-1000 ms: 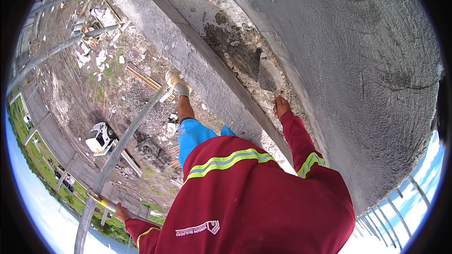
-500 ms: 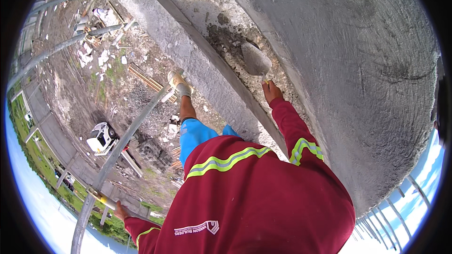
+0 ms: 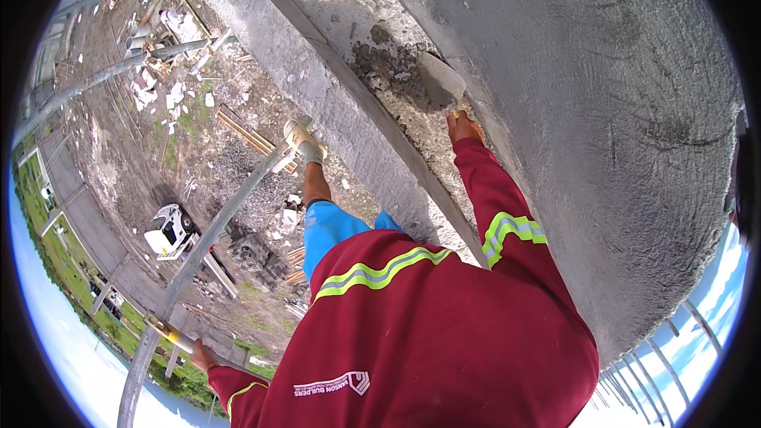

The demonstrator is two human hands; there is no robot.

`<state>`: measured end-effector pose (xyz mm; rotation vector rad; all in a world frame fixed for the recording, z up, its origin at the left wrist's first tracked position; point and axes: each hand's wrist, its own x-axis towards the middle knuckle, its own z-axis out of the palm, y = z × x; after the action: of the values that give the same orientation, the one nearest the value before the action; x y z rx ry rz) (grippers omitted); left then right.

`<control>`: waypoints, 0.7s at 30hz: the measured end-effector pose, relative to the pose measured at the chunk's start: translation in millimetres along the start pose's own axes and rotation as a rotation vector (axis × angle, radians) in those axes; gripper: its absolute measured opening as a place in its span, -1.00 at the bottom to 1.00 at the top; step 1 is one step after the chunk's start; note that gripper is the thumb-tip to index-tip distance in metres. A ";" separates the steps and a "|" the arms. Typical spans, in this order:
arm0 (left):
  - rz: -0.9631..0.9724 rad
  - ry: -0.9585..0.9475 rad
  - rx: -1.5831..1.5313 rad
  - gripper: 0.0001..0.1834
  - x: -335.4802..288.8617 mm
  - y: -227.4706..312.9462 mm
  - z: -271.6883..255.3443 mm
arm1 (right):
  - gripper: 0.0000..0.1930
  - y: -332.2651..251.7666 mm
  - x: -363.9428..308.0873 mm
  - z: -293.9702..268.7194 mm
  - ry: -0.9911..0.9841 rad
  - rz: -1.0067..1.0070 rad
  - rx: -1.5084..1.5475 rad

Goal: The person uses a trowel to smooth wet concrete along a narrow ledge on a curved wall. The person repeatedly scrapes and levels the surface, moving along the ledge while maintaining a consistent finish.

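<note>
My right hand [image 3: 464, 126] is closed around the handle of a trowel [image 3: 442, 79]. The pale blade is tilted against the base of the grey wall [image 3: 587, 127], at the edge of a trough-like ledge. Dark, crumbly mortar [image 3: 384, 70] lies on the ledge, left of the blade. Far off at the lower left, my left hand [image 3: 203, 356] grips a long pale bar [image 3: 184, 342] with a yellow patch, which meets a scaffold pipe [image 3: 214, 231]. Part of that hand is hidden behind the bar.
A raised concrete edge [image 3: 361, 111] borders the ledge. My shod foot [image 3: 301, 139] rests on the scaffold pipe, high above rubble-strewn ground. Down there are a white vehicle [image 3: 171, 231], planks [image 3: 244, 132] and scattered pale debris. More pipes cross the upper left.
The trowel has turned from lying nearly flat on the ledge to tilting against the wall base. My right hand has moved slightly right and up with it. My left hand stays put.
</note>
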<state>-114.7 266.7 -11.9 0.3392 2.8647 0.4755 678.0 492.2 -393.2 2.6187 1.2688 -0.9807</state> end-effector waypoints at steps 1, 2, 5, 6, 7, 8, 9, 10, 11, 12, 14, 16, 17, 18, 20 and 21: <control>0.022 0.000 -0.007 -0.70 -0.1 -1.5 -2.7 | -0.48 5.8 -10.3 0.8 0.005 -0.022 -0.021; 0.041 0.040 0.024 -0.70 1.5 -1.8 -5.7 | -0.50 10.7 -24.0 -0.2 0.068 -0.101 -0.019; 0.042 -0.016 -0.005 -0.70 4.6 -5.5 -8.1 | -0.54 13.0 -65.4 -12.3 -0.305 0.098 0.629; 0.033 -0.020 -0.009 -0.70 5.7 -5.8 -8.7 | -0.54 16.3 -84.3 -20.3 -0.394 0.246 0.755; 0.024 -0.025 -0.010 -0.69 6.0 -5.6 -9.1 | -0.54 19.5 -102.9 -29.1 -0.478 0.273 0.951; 0.011 -0.018 0.022 -0.68 5.8 -4.7 -8.8 | -0.53 21.5 -117.4 -38.1 -0.464 0.377 0.910; 0.003 -0.029 -0.004 -0.68 5.2 -3.2 -7.6 | -0.53 21.7 -125.3 -45.2 -0.468 0.486 0.850; -0.011 -0.025 0.000 -0.68 3.8 -1.0 -7.4 | -0.52 19.1 -125.4 -49.0 -0.461 0.420 0.870; -0.017 -0.010 0.019 -0.68 1.2 0.7 -6.8 | -0.52 16.5 -120.0 -50.8 -0.470 0.426 0.841; -0.033 -0.008 0.017 -0.69 -1.1 2.9 -6.6 | -0.51 13.7 -114.6 -49.1 -0.473 0.450 0.791; -0.021 0.019 0.070 -0.69 -5.6 6.4 -5.5 | -0.51 -5.7 -63.0 -30.8 -0.354 0.221 0.902; 0.016 0.051 0.022 -0.69 -7.6 7.8 -1.8 | -0.52 -20.3 -21.0 -5.1 -0.459 0.316 0.870; 0.038 0.065 0.020 -0.68 -7.3 8.2 -3.6 | -0.52 -16.4 -15.3 7.3 -0.258 0.260 0.613; -0.011 0.043 0.022 -0.68 -8.9 2.8 0.0 | -0.51 -14.9 -0.1 14.3 -0.086 0.149 0.349; 0.047 0.065 0.056 -0.67 -4.6 1.6 -2.8 | -0.50 -9.5 5.0 25.9 -0.080 0.165 0.144; 0.025 0.005 0.013 -0.67 -0.6 1.9 0.1 | -0.50 -5.9 -1.4 27.9 -0.027 0.091 0.162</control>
<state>-113.7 268.4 -11.2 0.3777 2.8730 0.4629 658.8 486.1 -413.3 2.7437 1.0971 -1.1450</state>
